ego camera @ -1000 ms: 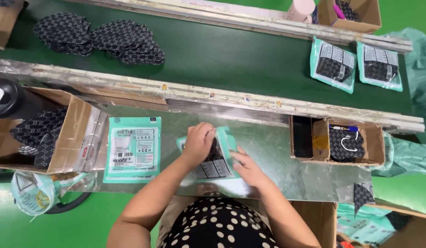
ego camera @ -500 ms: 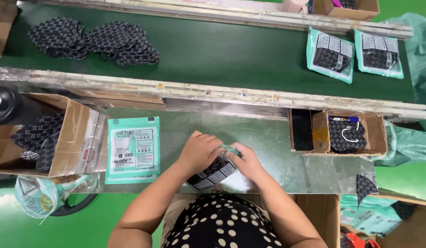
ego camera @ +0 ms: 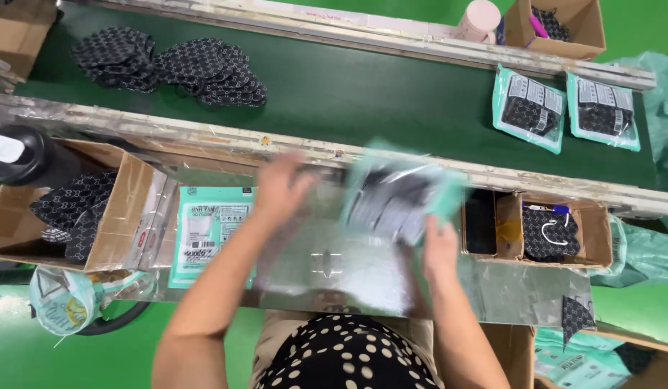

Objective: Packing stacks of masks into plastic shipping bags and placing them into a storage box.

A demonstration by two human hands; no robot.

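My right hand (ego camera: 439, 249) is shut on a teal packet (ego camera: 400, 196) with black patterned fabric pieces inside. The packet is lifted and blurred, above the metal work surface (ego camera: 327, 270) and close to the rail of the green conveyor belt (ego camera: 363, 94). To the left of the packet, my left hand (ego camera: 280, 189) is raised and blurred, with its fingers apart and nothing in it. A stack of empty teal bags (ego camera: 208, 234) lies flat just left of my left forearm.
An open cardboard box (ego camera: 125, 216) of black patterned pieces stands at the left, a smaller box (ego camera: 590, 234) at the right beside a flat black thing (ego camera: 480, 221). On the belt lie two filled packets (ego camera: 530, 108) and piles of black pieces (ego camera: 168, 65). A black bottle (ego camera: 20, 155) stands far left.
The packet lay under both hands on the work surface; now my right hand has lifted it up and to the right, towards the belt. My left hand has let go and risen.
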